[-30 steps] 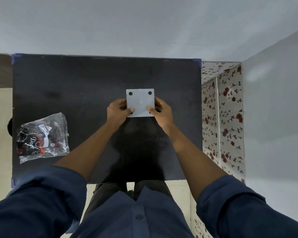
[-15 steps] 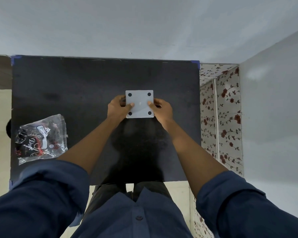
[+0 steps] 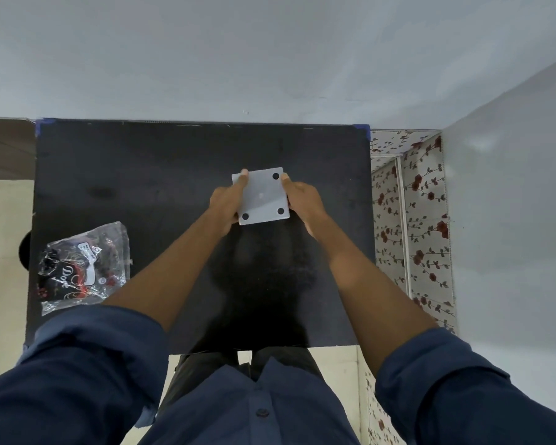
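A square pale grey plate (image 3: 262, 196) with black round feet at its corners is held over the middle of the black table (image 3: 142, 175), turned slightly counterclockwise. My left hand (image 3: 227, 200) grips its left edge, with a finger laid over the far left corner and hiding that foot. My right hand (image 3: 302, 200) grips its right edge, fingertips near the far right corner. Three black feet show.
A clear plastic packet (image 3: 82, 268) with dark contents and printed lettering lies near the table's left edge. A pale wall stands behind the table. To the right runs a narrow gap with floral-patterned covering (image 3: 411, 220) beside another wall.
Both hands slid farther along the plate's sides toward its far corners. The left finger now covers the far left foot. The plate has turned a little counterclockwise.
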